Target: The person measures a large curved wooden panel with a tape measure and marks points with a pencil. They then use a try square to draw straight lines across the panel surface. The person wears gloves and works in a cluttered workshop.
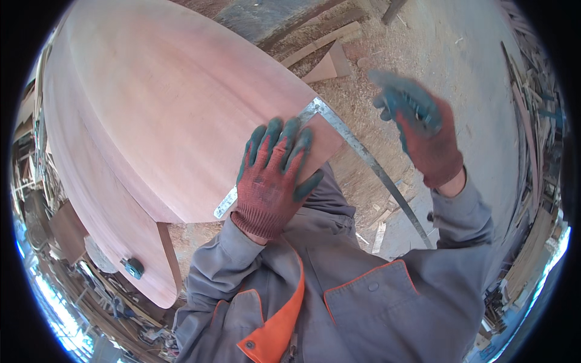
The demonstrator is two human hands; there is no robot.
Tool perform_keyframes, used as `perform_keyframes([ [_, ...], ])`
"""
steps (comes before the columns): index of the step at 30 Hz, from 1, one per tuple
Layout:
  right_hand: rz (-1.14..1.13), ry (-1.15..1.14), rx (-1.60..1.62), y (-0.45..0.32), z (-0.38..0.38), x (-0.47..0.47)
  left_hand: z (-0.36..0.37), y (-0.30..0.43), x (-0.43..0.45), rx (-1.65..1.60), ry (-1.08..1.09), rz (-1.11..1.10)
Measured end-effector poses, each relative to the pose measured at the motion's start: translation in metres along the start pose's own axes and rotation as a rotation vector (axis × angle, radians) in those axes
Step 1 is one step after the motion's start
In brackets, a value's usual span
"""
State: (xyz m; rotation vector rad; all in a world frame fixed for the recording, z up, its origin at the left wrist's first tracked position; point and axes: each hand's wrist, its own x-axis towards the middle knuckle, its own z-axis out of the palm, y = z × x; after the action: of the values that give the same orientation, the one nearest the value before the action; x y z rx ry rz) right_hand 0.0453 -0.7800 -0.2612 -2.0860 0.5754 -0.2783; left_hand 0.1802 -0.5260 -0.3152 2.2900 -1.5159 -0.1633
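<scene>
A metal framing square [363,154] lies across the end of a large reddish wooden sheet [150,104]. Its corner sits at the sheet's far edge, and its long arm reaches past the sheet towards my body. My left hand [277,177], in a red and green work glove, lies flat over the short arm and presses on the wood, fingers spread. My right hand [417,118], gloved alike, is raised off the sheet to the right of the square, blurred. Its fingers are curled, and something dark seems to be between them; I cannot tell what.
On the lower left part of the wood lies a small dark tape measure [132,267]. Wood offcuts [329,63] lie on the dusty ground beyond the sheet. Piles of scrap wood [531,136] stand at the right, with more at the left.
</scene>
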Motion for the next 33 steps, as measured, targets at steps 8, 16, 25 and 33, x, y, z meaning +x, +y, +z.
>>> perform_keyframes([
  [8, 0.659, -0.222, 0.418, 0.036, 0.008, -0.12, 0.003, -0.006, -0.003, -0.027, 0.1, 0.072],
  [16, 0.077, -0.247, 0.242, -0.01, 0.022, -0.152, -0.03, -0.002, -0.09, -0.192, 0.401, -0.14],
  [25, -0.544, -0.459, 0.438, -0.065, 0.099, -0.1, -0.06, -0.013, -0.197, 0.271, 1.094, -0.217],
  [33, -0.799, -0.269, 0.591, -0.129, 0.211, -0.06, -0.032, -0.063, -0.22, 0.061, 0.901, -0.441],
])
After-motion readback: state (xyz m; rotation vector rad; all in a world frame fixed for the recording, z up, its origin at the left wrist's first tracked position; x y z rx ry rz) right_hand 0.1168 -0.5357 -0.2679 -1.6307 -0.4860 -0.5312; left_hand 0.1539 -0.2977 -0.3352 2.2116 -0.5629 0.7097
